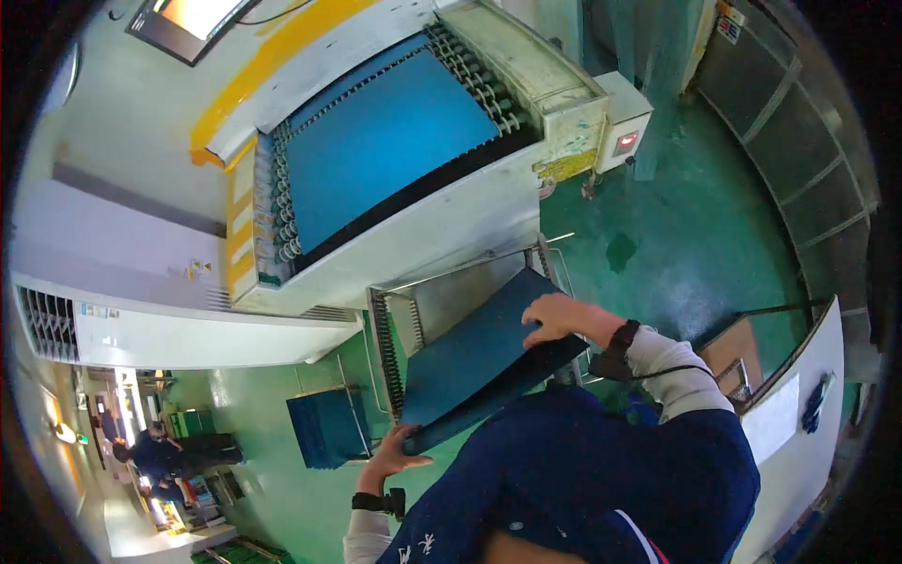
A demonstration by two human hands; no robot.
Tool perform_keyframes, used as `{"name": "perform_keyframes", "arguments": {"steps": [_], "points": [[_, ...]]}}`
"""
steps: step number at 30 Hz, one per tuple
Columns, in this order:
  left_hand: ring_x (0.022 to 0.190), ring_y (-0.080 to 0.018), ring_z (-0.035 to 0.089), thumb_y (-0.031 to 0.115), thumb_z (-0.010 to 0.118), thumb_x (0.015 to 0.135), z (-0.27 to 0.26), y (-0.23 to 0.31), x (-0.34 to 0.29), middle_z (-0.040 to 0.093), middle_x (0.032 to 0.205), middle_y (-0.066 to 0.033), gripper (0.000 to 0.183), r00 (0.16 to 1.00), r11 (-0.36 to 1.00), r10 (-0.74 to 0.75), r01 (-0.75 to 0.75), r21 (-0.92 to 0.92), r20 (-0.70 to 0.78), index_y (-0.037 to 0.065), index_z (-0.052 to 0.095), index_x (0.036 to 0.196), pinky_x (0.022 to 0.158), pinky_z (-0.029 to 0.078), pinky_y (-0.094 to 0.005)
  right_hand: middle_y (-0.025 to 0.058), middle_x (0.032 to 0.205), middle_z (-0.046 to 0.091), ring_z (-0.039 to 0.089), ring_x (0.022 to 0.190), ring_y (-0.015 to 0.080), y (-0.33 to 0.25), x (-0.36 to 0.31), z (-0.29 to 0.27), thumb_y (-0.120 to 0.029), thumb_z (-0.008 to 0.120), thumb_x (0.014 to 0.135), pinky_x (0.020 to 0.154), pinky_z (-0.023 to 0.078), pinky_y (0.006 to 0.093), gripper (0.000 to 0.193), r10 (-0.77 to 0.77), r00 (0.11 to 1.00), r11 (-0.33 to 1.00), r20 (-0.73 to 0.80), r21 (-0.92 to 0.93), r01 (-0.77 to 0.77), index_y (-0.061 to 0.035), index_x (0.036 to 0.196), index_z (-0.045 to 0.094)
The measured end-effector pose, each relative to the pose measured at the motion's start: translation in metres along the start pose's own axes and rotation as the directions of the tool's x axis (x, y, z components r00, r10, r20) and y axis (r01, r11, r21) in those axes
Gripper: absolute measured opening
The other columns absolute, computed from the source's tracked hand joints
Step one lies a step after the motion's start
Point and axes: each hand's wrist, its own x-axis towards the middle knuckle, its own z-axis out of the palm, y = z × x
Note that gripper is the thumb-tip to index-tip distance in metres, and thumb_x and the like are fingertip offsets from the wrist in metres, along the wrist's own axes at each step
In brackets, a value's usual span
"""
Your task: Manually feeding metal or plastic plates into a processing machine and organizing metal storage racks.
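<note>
Below me, a slotted metal rack (383, 352) holds dark blue sheets (470, 362), tilted, their near edges bowed and slightly apart. My left hand (396, 456) pinches the near left corner of a sheet, with thumb and fingers on either side of it. At the right edge of the sheets, my right hand (556, 320) has its fingers bent over the side, gripping it; part of the grip is hidden. Both wrists carry dark bands. Whether I hold one sheet or several, I cannot tell.
A roller conveyor machine (395, 216) stands ahead, a large blue panel (385, 141) lying on its rollers. Another rack of blue sheets (329, 428) is on the left. A white table (794, 414) with dark gloves (817, 402) stands right. Other people (174, 456) are far left.
</note>
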Motion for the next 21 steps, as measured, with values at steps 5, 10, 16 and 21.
{"name": "perform_keyframes", "arguments": {"steps": [5,10,16,21], "points": [[0.115,-0.035,0.056,0.04,0.085,0.064,0.017,0.005,0.002,0.057,0.123,-0.0153,0.074,0.985,0.995,0.083,-0.073,0.069,-0.151,0.012,0.058,0.127,0.097,0.047,-0.0433,0.011,0.108,0.063,0.055,0.109,0.0332,-0.028,0.004,0.023,-0.06,0.067,0.074,0.089,0.043,0.045,0.061,-0.047,0.995,0.989,0.093,-0.138,0.059,-0.0114,0.111,0.067],[0.111,-0.0368,0.058,0.031,0.08,0.07,0.024,-0.013,-0.002,0.059,0.121,-0.0153,0.059,0.967,1.0,-0.006,0.014,0.026,-0.255,0.012,0.06,0.122,0.092,0.049,-0.0444,0.0108,0.106,0.063,0.056,0.107,0.0325,-0.049,0.04,0.042,-0.057,0.067,0.077,0.087,0.045,0.0446,0.054,-0.125,0.949,0.971,0.29,-0.158,0.177,-0.0086,0.101,0.067],[0.109,-0.0364,0.059,0.028,0.08,0.069,0.017,0.011,-0.005,0.058,0.122,-0.0138,0.059,0.96,0.966,-0.01,0.081,0.244,-0.28,0.012,0.059,0.122,0.088,0.05,-0.0438,0.0156,0.091,0.07,0.067,0.09,0.0373,-0.053,0.048,0.042,-0.045,0.068,0.08,0.072,0.054,0.0491,0.043,-0.294,0.945,0.936,0.143,-0.157,0.315,-0.0023,0.087,0.07],[0.11,-0.036,0.058,0.025,0.081,0.067,0.017,0.028,-0.002,0.053,0.13,-0.0119,0.069,0.905,0.957,-0.086,0.192,0.219,-0.416,0.015,0.053,0.129,0.089,0.05,-0.0437,0.0148,0.097,0.068,0.065,0.094,0.0358,-0.062,0.051,0.031,-0.039,0.062,0.086,0.075,0.053,0.0482,0.036,-0.319,0.94,0.927,0.117,-0.167,0.335,-0.0044,0.093,0.068]]}}
